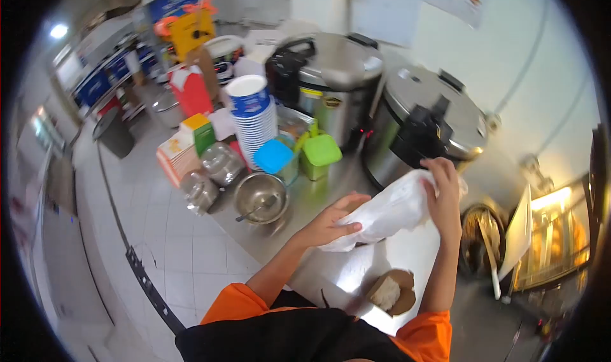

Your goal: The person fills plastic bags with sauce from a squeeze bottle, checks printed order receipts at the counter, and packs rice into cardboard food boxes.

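Observation:
A white plastic bag (388,210) is stretched between my hands above the steel counter. My left hand (332,224) grips its left end, thumb on top. At its upper right end, the bent fingers of my right hand (443,193) hold the plastic. What the bag contains, if anything, I cannot make out. Below it, near my body, stands an open brown cardboard box (405,284) with something white inside, perhaps rice. To the left of my left hand sits a metal bowl (249,195) with a spoon (259,206) in it.
Two large steel cookers (344,66) stand at the back against the wall. Stacked paper cups (254,123), a blue-lidded container (275,157) and a green-lidded container (320,155) line the left. A dark pot (470,260) and a lit glass-fronted warmer (554,235) are at right.

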{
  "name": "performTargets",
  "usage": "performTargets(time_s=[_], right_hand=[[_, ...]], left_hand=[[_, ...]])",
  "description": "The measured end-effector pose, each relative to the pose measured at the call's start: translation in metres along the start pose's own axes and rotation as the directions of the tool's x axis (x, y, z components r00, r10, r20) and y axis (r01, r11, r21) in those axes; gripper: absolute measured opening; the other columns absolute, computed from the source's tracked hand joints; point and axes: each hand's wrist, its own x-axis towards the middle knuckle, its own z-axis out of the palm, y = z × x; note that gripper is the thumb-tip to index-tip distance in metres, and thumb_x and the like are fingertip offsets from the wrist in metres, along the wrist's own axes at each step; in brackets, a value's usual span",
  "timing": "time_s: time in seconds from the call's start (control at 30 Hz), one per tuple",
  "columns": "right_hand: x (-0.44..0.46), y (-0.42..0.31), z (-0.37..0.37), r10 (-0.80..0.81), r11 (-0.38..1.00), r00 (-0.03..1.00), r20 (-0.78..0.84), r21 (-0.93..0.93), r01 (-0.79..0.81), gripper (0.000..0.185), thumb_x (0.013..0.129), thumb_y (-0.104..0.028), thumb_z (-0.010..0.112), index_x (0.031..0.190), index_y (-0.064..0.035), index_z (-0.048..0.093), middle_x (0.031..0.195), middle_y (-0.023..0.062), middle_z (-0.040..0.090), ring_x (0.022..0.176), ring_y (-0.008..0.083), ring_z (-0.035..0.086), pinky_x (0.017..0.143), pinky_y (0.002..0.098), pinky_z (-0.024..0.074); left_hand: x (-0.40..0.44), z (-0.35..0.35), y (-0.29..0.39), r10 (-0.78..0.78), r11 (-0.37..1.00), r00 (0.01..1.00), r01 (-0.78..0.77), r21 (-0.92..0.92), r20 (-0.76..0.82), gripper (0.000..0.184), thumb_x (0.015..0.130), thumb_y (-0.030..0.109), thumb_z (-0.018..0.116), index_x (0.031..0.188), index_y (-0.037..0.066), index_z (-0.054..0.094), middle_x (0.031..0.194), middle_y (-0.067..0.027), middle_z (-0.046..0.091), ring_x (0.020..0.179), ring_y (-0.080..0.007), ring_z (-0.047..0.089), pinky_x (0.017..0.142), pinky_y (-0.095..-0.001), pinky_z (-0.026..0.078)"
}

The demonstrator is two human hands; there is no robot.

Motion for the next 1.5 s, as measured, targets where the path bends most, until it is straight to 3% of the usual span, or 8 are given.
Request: performTargets(time_s=[0.1, 0.3, 0.53, 0.83, 0.93, 1.2, 1.27, 1.5], right_hand=[[0.0, -0.048, 0.014, -0.382, 0.921, 0.924, -0.007, 0.083, 0.381, 0.061, 0.059, -0.035, 0.071, 0.112, -0.0131, 0.052, 0.13, 0.0183, 0.032, 0.122, 0.0382, 0.024, 0.098, 0.0476, 0.019], [-0.023, -0.083, 0.121, -0.27, 0.53, 0.781, 0.563, 0.764, -0.368, 0.056, 0.074, -0.021, 0.06, 0.122, -0.0032, 0.038, 0.096, 0.0119, 0.059, 0.089, 0.0266, 0.057, 0.076, 0.035, 0.045], [0.018, -0.134, 0.138, -0.314, -0.432, 0.707, 0.634, 0.567, -0.701, 0.047, 0.079, -0.015, 0.054, 0.121, -0.0029, 0.038, 0.106, 0.0107, 0.051, 0.097, 0.019, 0.052, 0.082, 0.0302, 0.044], [0.101, -0.187, 0.246, 0.076, -0.271, 0.987, 0.14, 0.956, -0.115, 0.019, 0.07, 0.005, 0.051, 0.086, -0.0032, 0.047, 0.088, 0.0081, 0.055, 0.084, 0.0186, 0.055, 0.073, 0.029, 0.0464], [0.123, -0.244, 0.275, -0.097, 0.597, 0.995, -0.039, 0.797, 0.089, 0.027, 0.071, -0.002, 0.055, 0.097, -0.0014, 0.045, 0.098, 0.0141, 0.05, 0.097, 0.0262, 0.049, 0.085, 0.0361, 0.0385], [0.139, -0.262, 0.28, -0.31, 0.931, 0.946, -0.099, 0.171, 0.323, 0.071, 0.07, -0.028, 0.063, 0.125, -0.0066, 0.025, 0.134, 0.0284, 0.014, 0.124, 0.0469, 0.005, 0.095, 0.0594, 0.0068], [0.121, -0.242, 0.254, -0.128, 0.989, 0.983, -0.134, 0.06, 0.137, 0.063, 0.071, -0.024, 0.062, 0.124, -0.0092, 0.031, 0.135, 0.0229, 0.017, 0.124, 0.0446, 0.009, 0.098, 0.0562, 0.0076], [-0.007, -0.184, 0.188, 0.495, 0.625, 0.83, -0.255, -0.559, -0.545, 0.048, 0.075, -0.02, 0.054, 0.118, -0.0059, 0.039, 0.133, 0.0177, 0.026, 0.125, 0.0382, 0.016, 0.1, 0.05, 0.0125]], left_hand=[[-0.01, -0.026, 0.03, 0.143, 0.959, 0.989, -0.127, 0.252, -0.048, 0.023, 0.079, 0.025, 0.057, 0.093, 0.008, 0.062, 0.136, -0.0105, 0.024, 0.128, -0.0319, 0.007, 0.102, -0.0445, 0.006], [-0.027, -0.067, 0.067, 0.31, 0.845, 0.917, -0.145, 0.514, -0.251, 0.016, 0.078, 0.018, 0.056, 0.088, 0.006, 0.06, 0.128, -0.0102, 0.037, 0.118, -0.0301, 0.03, 0.097, -0.0413, 0.022], [-0.058, -0.126, 0.049, 0.373, 0.101, 0.914, -0.212, 0.972, 0.161, 0.011, 0.061, 0.016, 0.058, 0.07, 0.01, 0.057, 0.122, -0.0069, 0.045, 0.099, -0.0221, 0.048, 0.08, -0.0384, 0.038], [-0.067, -0.282, 0.076, 0.332, 0.883, 0.938, -0.271, 0.383, -0.103, 0.054, 0.08, 0.032, 0.055, 0.125, 0.007, 0.036, 0.134, -0.0153, 0.024, 0.125, -0.0268, 0.021, 0.101, -0.0373, 0.016], [-0.05, -0.309, 0.061, 0.068, 0.885, 0.991, -0.113, -0.453, -0.114, 0.066, 0.08, 0.033, 0.057, 0.131, 0.008, 0.024, 0.133, -0.0133, 0.023, 0.125, -0.0228, 0.019, 0.1, -0.0351, 0.017], [0.029, -0.524, 0.028, 0.064, 0.928, 0.954, 0.051, 0.37, -0.293, 0.012, 0.083, 0.02, 0.052, 0.088, 0.008, 0.051, 0.08, -0.0014, 0.053, 0.072, -0.0135, 0.051, 0.064, -0.031, 0.043], [0.069, -0.657, -0.033, 0.755, 0.138, 0.647, 0.007, 0.99, -0.11, 0.015, 0.083, 0.017, 0.044, 0.091, 0.006, 0.051, 0.075, -0.0089, 0.055, 0.072, -0.0232, 0.055, 0.067, -0.0351, 0.044], [0.151, -0.847, -0.06, 0.421, 0.541, 0.617, 0.417, 0.73, -0.665, 0.028, 0.085, 0.023, 0.041, 0.105, 0.003, 0.045, 0.09, -0.0183, 0.049, 0.088, -0.0308, 0.046, 0.075, -0.0402, 0.037]])
